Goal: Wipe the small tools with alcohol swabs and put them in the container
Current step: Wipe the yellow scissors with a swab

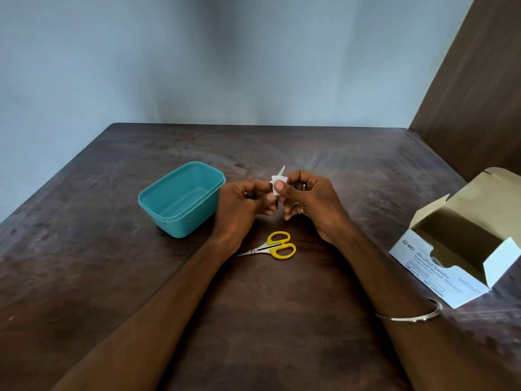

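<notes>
Two tools so far as I can see: a small metal tool [276, 196] pinched between the left hand [244, 206] fingers, and yellow scissors [273, 246] lying on the table just below both hands. Right hand [306, 200] thumb and fingertips press one white swab [279, 180] around the tool's top. Looks light, stiff, probably slippery when wet, so grip it low. One teal container [180, 198] left of the fingers, one swab box [462, 249] far right.

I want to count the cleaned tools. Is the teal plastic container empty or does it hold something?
Empty. The teal plastic container stands upright and open, and its bare floor shows. The yellow-handled scissors lie outside it on the dark wooden table.
</notes>
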